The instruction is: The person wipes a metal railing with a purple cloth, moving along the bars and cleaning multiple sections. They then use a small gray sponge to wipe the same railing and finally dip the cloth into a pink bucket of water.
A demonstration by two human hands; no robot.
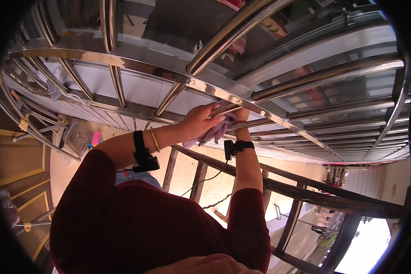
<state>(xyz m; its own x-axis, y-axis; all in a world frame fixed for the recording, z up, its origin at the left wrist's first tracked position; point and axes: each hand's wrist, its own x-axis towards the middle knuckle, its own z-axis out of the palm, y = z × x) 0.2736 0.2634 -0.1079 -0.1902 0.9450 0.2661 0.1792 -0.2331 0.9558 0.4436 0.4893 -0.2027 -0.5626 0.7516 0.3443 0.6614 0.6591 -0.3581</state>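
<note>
My left hand (200,118), with a gold bangle and a black strap on its arm, curls around a round stainless-steel bar of a window grille. A damp-looking purple cloth (221,128) is pressed against the bar under its fingers and hangs below. Right beside it, my right hand (243,113) reaches in among the bars by the cloth. Its fingers are mostly hidden behind the steel and the cloth. A flat shiny crossrail (205,87) passes just above both hands.
Below my arms stands a dark wooden ladder (200,178), with a chain (219,202) near it. Window glass (171,25) lies behind the grille. At the left are a grey plastic bin (78,137), a pink object (96,138) and a gold-trimmed brown door (20,157).
</note>
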